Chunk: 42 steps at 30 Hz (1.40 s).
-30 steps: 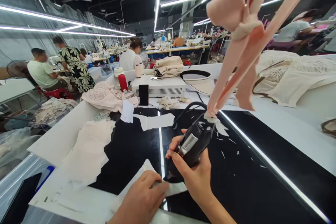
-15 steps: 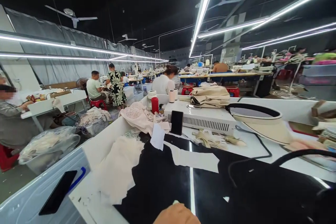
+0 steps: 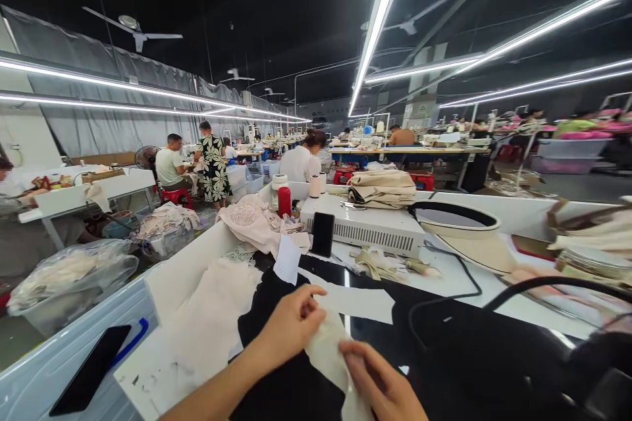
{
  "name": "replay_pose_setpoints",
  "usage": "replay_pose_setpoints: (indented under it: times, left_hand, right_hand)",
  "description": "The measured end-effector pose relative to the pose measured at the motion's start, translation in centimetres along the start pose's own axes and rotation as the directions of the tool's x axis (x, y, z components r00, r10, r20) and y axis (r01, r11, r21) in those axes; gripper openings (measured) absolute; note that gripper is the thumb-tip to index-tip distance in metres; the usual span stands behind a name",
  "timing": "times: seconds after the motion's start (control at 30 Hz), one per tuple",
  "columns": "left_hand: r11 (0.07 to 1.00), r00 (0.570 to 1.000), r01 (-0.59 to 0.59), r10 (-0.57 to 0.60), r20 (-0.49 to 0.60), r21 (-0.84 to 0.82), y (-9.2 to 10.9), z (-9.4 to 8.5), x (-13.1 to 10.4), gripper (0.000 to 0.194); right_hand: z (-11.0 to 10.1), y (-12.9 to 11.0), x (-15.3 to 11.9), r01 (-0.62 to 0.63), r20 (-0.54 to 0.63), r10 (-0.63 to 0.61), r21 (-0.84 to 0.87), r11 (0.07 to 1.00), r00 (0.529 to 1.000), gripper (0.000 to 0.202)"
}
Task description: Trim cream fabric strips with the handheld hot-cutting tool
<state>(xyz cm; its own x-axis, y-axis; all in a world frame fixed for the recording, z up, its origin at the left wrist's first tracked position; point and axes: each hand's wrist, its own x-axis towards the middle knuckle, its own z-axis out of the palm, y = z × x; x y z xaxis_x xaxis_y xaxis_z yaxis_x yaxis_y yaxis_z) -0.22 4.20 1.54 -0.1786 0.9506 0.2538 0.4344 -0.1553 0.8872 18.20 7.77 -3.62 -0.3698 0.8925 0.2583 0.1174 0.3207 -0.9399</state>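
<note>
Above the black work surface, my left hand [image 3: 295, 317] pinches the upper left edge of a pale cream fabric piece [image 3: 328, 354]. My right hand [image 3: 378, 378], lower and to the right, has its fingers closed on the right edge of the same piece, which hangs down between the hands. Behind them a white curved piece [image 3: 363, 302] lies flat on the black surface. A small white paper [image 3: 287, 259] rests at its left end. To the left is a heap of pale pink fabric [image 3: 210, 316].
A black phone [image 3: 322, 234] leans against a white vented box [image 3: 365, 227] that bears folded beige cloth [image 3: 382, 189]. A red thread cone [image 3: 284, 201] stands at its left. A cream visor [image 3: 461, 233] and a black cable [image 3: 553, 284] are on the right. People sit farther back.
Both hands have come up into view with the cream piece held between them; before, only part of one hand showed at the bottom edge. The view has shifted slightly to the right.
</note>
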Motion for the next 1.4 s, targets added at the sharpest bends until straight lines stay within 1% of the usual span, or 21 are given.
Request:
replay_pose_setpoints:
  times: [0.03,0.1,0.17,0.23,0.37,0.47,0.6,0.7,0.87,1.0,1.1,1.2,1.23,1.3,1.4]
  left_hand:
    - [1.000,1.000,0.003,-0.003,-0.019,0.001,-0.4,-0.4,0.7,0.033]
    - [1.000,0.998,0.017,-0.017,-0.055,0.004,-1.2,-1.0,2.1,0.032]
    - [0.999,0.996,0.032,-0.031,-0.089,0.018,-1.7,-1.1,3.6,0.033]
    - [0.998,0.991,0.049,-0.044,-0.124,0.044,-2.0,-0.8,5.0,0.032]
    - [0.990,0.984,0.077,-0.056,-0.167,0.119,-2.6,0.5,7.6,0.032]
    - [0.977,0.982,0.091,-0.057,-0.178,0.193,-3.3,1.4,8.8,0.034]
    - [0.944,0.986,0.101,-0.053,-0.159,0.314,-4.4,2.4,9.4,0.036]
    - [0.904,0.992,0.096,-0.049,-0.120,0.418,-5.1,3.0,9.3,0.036]
    - [0.797,0.994,0.107,-0.082,-0.069,0.595,-6.0,3.8,8.8,0.032]
    - [0.695,0.990,0.137,-0.125,-0.069,0.706,-6.1,4.1,8.3,0.027]
    - [0.639,0.990,0.138,-0.112,-0.086,0.757,-5.7,4.1,8.0,0.032]
    - [0.617,0.997,0.074,-0.046,-0.057,0.783,-5.2,4.0,7.7,0.038]
    - [0.618,0.999,0.035,-0.021,-0.028,0.785,-5.1,4.0,7.6,0.039]
    - [0.627,0.999,-0.050,0.021,0.047,0.777,-5.1,4.0,7.4,0.038]
    - [0.642,0.989,-0.128,0.027,0.145,0.756,-5.7,4.1,7.0,0.039]
  right_hand:
    - [-0.5,-0.2,1.2,0.020,-0.053,-0.021,-0.024,1.000,0.998,0.033]
    - [-1.4,-0.5,3.4,0.020,-0.081,-0.025,-0.062,0.998,0.996,0.039]
    - [-1.9,-0.5,5.2,0.002,-0.120,-0.012,-0.080,0.997,0.993,0.041]
    - [-2.3,-0.3,6.8,-0.011,-0.161,-0.004,-0.092,0.996,0.987,0.041]
    - [-3.1,0.6,9.6,-0.026,-0.241,-0.007,-0.134,0.991,0.971,0.044]
    - [-4.2,1.6,11.7,-0.030,-0.244,-0.020,-0.196,0.980,0.969,0.041]
    - [-5.4,3.1,13.7,-0.023,-0.190,-0.037,-0.309,0.951,0.981,0.026]
    - [-5.9,4.3,14.3,-0.018,-0.128,-0.035,-0.394,0.919,0.991,0.020]
    - [-6.0,6.1,14.6,0.000,-0.054,-0.032,-0.509,0.861,0.998,0.022]
    - [-5.8,7.0,14.5,0.034,-0.026,-0.060,-0.579,0.815,0.998,0.022]
    - [-5.7,7.2,14.2,0.094,0.010,-0.113,-0.626,0.774,0.994,0.021]
    - [-5.9,7.0,13.7,0.162,0.049,-0.175,-0.672,0.722,0.983,0.015]
    - [-5.9,6.9,13.6,0.184,0.061,-0.196,-0.685,0.705,0.979,0.015]
    - [-5.9,6.8,13.3,0.227,0.088,-0.235,-0.706,0.671,0.968,0.022]
    - [-5.6,7.1,12.9,0.285,0.137,-0.276,-0.730,0.620,0.951,0.026]
